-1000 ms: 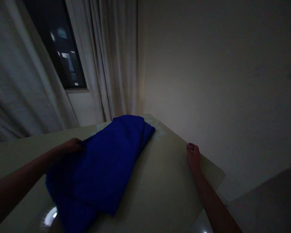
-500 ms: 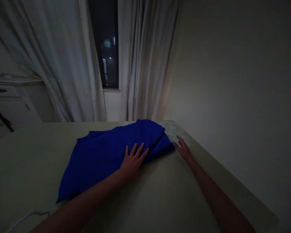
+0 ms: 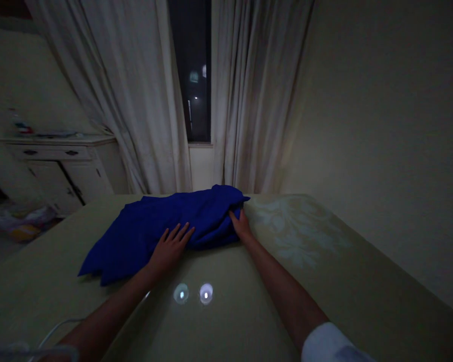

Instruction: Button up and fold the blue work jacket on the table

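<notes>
A deep blue folded cloth [image 3: 154, 218] lies across the far part of the table, its layers bunched at the right end; which kind of cloth item it is, I cannot tell. My left hand [image 3: 171, 246] rests with spread fingers on its near side. At the right end, my right hand [image 3: 242, 226] has its thumb and fingers closed at the bunched edge, and the fingertips are partly hidden in a fold. Pointed corners of the cloth stick out at the lower left.
The table [image 3: 226, 327] has a glossy top with a pale leaf pattern [image 3: 298, 231] and two light reflections. A white cable [image 3: 56, 327] lies at the lower left. Beyond stand curtains [image 3: 147, 100], a window [image 3: 196, 75] and a cabinet [image 3: 60, 171]. A wall [image 3: 381, 151] borders the right side.
My right hand has gone from open beside the cloth to closed at its right end, which is now pushed inward and bunched. The camera view has shifted left.
</notes>
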Tool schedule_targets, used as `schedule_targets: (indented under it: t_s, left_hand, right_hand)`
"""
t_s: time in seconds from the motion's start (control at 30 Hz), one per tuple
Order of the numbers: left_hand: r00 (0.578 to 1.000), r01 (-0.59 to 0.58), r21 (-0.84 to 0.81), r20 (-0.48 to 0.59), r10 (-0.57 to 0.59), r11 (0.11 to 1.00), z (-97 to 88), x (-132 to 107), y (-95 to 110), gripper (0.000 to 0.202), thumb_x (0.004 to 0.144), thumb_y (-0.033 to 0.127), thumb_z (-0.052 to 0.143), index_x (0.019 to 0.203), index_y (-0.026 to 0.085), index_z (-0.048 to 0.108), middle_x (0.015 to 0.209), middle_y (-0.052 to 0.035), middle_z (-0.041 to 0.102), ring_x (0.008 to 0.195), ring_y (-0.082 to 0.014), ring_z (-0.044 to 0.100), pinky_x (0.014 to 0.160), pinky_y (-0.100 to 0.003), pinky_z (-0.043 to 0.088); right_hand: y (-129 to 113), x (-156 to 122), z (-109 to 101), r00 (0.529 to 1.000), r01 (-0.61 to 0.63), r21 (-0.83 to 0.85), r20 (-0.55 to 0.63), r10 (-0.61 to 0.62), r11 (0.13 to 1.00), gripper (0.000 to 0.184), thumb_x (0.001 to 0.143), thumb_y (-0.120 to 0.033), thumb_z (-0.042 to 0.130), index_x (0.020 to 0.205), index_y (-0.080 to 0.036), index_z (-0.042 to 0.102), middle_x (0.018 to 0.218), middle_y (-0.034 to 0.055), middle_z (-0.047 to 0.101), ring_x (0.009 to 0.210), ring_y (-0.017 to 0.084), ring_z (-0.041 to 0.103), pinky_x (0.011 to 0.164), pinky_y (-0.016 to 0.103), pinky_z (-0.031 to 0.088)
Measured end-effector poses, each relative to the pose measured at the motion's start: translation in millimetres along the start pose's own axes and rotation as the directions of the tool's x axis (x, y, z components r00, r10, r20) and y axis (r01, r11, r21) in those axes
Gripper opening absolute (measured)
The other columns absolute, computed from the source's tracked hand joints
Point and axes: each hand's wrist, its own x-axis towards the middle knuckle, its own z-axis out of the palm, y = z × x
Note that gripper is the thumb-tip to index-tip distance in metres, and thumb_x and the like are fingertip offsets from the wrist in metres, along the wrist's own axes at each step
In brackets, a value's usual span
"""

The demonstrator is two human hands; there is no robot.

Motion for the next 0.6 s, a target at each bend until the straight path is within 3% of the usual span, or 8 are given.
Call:
schedule_targets:
  t_s: [0.07, 0.13, 0.2, 0.27, 0.37, 0.43, 0.5, 0.6]
  left_hand:
    - [0.988, 0.154, 0.022, 0.022, -0.155, 0.988, -5.5, -6, -39, 0.076, 0.093, 0.002, 0.031, 0.161, 0.034, 0.04, 0.172, -0.0004, 0.029, 0.157, -0.028, 0.03, 0.127, -0.056, 0.025]
    - [0.941, 0.336, 0.042, 0.033, -0.337, 0.941, -11.3, -11, -70, 0.072, 0.094, 0.003, 0.03, 0.159, 0.031, 0.045, 0.171, -0.0028, 0.032, 0.157, -0.0292, 0.03, 0.127, -0.058, 0.022]
    - [0.878, 0.474, 0.049, 0.048, -0.476, 0.879, -15.4, -10, -89, 0.064, 0.095, 0.009, 0.037, 0.156, 0.023, 0.049, 0.168, -0.0132, 0.037, 0.156, -0.0366, 0.032, 0.123, -0.064, 0.024]
    - [0.856, 0.512, 0.031, 0.07, -0.512, 0.859, -17.0, -2, -92, 0.069, 0.089, 0.017, 0.053, 0.158, 0.017, 0.045, 0.166, -0.0222, 0.038, 0.155, -0.0433, 0.031, 0.119, -0.069, 0.027]
    - [0.904, 0.427, -0.059, 0.063, -0.424, 0.902, -15.8, 21, -74, 0.09, 0.084, 0.031, 0.064, 0.165, 0.021, 0.028, 0.172, -0.0168, 0.026, 0.159, -0.0376, 0.023, 0.124, -0.064, 0.023]
    - [0.937, 0.348, -0.131, 0.02, -0.349, 0.928, -15.2, 38, -57, 0.082, 0.092, 0.04, 0.056, 0.166, 0.023, 0.026, 0.173, -0.011, 0.026, 0.16, -0.0305, 0.023, 0.128, -0.058, 0.018]
    - [0.946, 0.314, -0.195, -0.015, -0.323, 0.929, -17.0, 52, -44, 0.069, 0.099, 0.043, 0.046, 0.163, 0.021, 0.034, 0.17, -0.0114, 0.035, 0.157, -0.0287, 0.03, 0.128, -0.054, 0.018]
    - [0.943, 0.311, -0.289, -0.026, -0.333, 0.905, -26.4, 67, -39, 0.054, 0.1, 0.042, 0.044, 0.147, 0.019, 0.058, 0.159, -0.0131, 0.052, 0.148, -0.0312, 0.046, 0.124, -0.05, 0.028]
  right_hand:
    - [-13, 7, 41, 0.987, -0.015, 0.106, 0.16, -0.002, 0.994, 0.077, 0.089, -0.059, 0.066, 0.154, -0.022, 0.049, 0.153, 0.0097, 0.057, 0.142, 0.028, 0.052, 0.124, 0.049, 0.035]
    - [-23, 6, 69, 0.957, -0.019, 0.169, 0.289, -0.031, 0.985, 0.081, 0.088, -0.061, 0.068, 0.156, -0.024, 0.047, 0.155, 0.0075, 0.055, 0.144, 0.027, 0.051, 0.125, 0.049, 0.034]
    - [-29, -4, 78, 0.918, 0.042, 0.159, 0.384, -0.102, 0.986, 0.089, 0.085, -0.064, 0.072, 0.16, -0.025, 0.043, 0.159, 0.0075, 0.051, 0.147, 0.028, 0.048, 0.126, 0.049, 0.033]
    - [-32, -20, 63, 0.85, 0.179, 0.098, 0.486, -0.204, 0.979, 0.098, 0.083, -0.064, 0.075, 0.164, -0.025, 0.037, 0.163, 0.0088, 0.044, 0.151, 0.029, 0.042, 0.128, 0.05, 0.029]
    - [-33, -55, 0, 0.753, 0.369, -0.063, 0.604, -0.259, 0.927, 0.092, 0.087, -0.061, 0.073, 0.164, -0.025, 0.038, 0.166, 0.0098, 0.039, 0.153, 0.032, 0.039, 0.128, 0.053, 0.026]
    - [-32, -84, -60, 0.745, 0.414, -0.212, 0.638, -0.195, 0.885, 0.083, 0.09, -0.059, 0.07, 0.162, -0.029, 0.042, 0.166, 0.0079, 0.039, 0.154, 0.033, 0.038, 0.128, 0.056, 0.026]
    - [-28, -116, -124, 0.771, 0.416, -0.376, 0.628, -0.101, 0.828, 0.079, 0.093, -0.061, 0.067, 0.162, -0.034, 0.042, 0.167, 0.0055, 0.037, 0.155, 0.033, 0.035, 0.128, 0.056, 0.027]
    - [-18, -166, -211, 0.864, 0.351, -0.58, 0.503, -0.015, 0.735, 0.075, 0.095, -0.063, 0.064, 0.161, -0.037, 0.043, 0.168, 0.0035, 0.035, 0.155, 0.033, 0.035, 0.127, 0.057, 0.029]
